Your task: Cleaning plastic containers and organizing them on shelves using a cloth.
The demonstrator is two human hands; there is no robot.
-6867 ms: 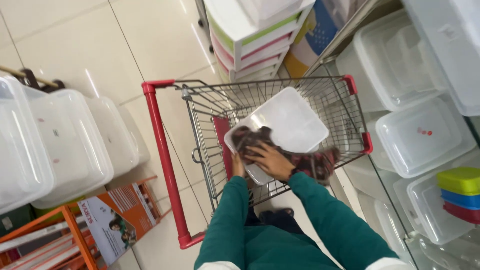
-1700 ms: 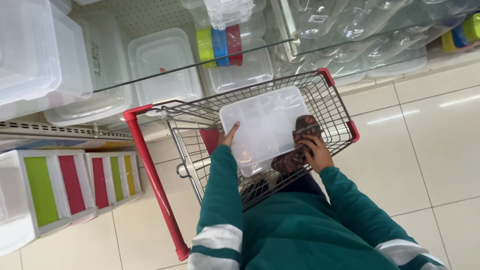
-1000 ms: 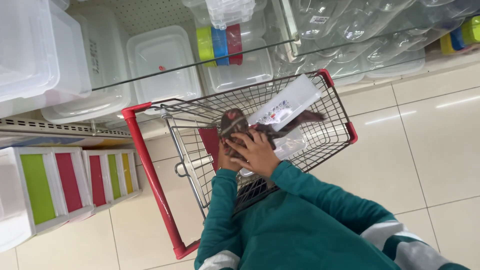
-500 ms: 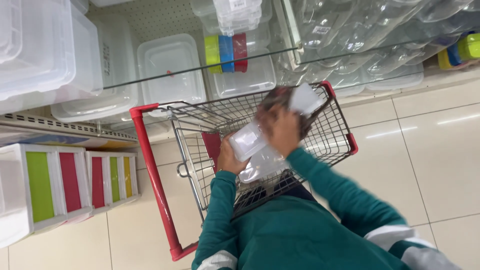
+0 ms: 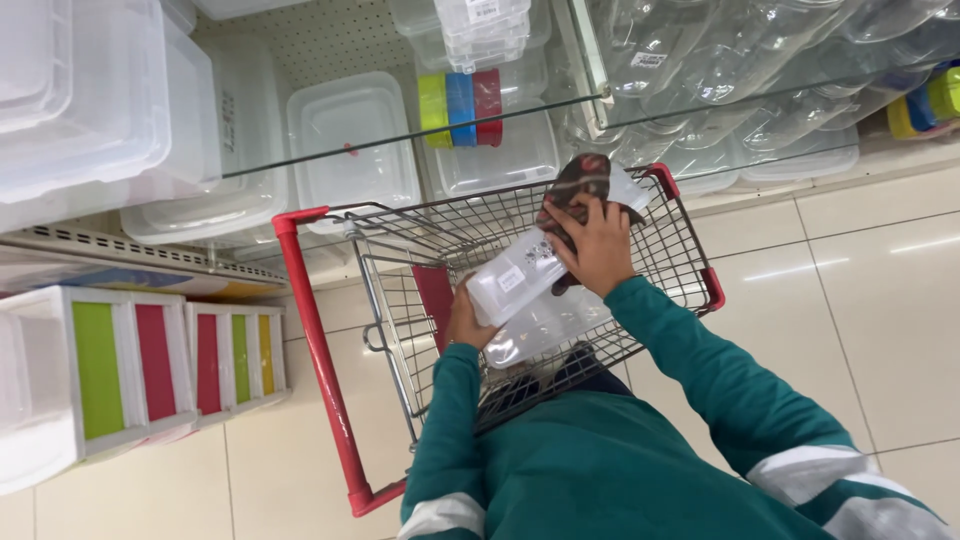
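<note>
The right hand (image 5: 600, 245) has a closed grip on the upper end of a clear plastic container (image 5: 525, 300), with a dark patterned cloth (image 5: 578, 185) bunched under its fingers, while the left hand (image 5: 468, 320) clasps the lower end from beneath, so the box hangs tilted over the basket of the red-framed wire shopping cart (image 5: 400, 300). It looks like the box is being turned over for a look, and both hands need to stay firm. The label and the cart's contents are hard to make out.

cart (image 5: 318, 370): red frame | sleeves (image 5: 700, 370): teal, white stripes | cloth (image 5: 575, 185): brown, patterned
</note>
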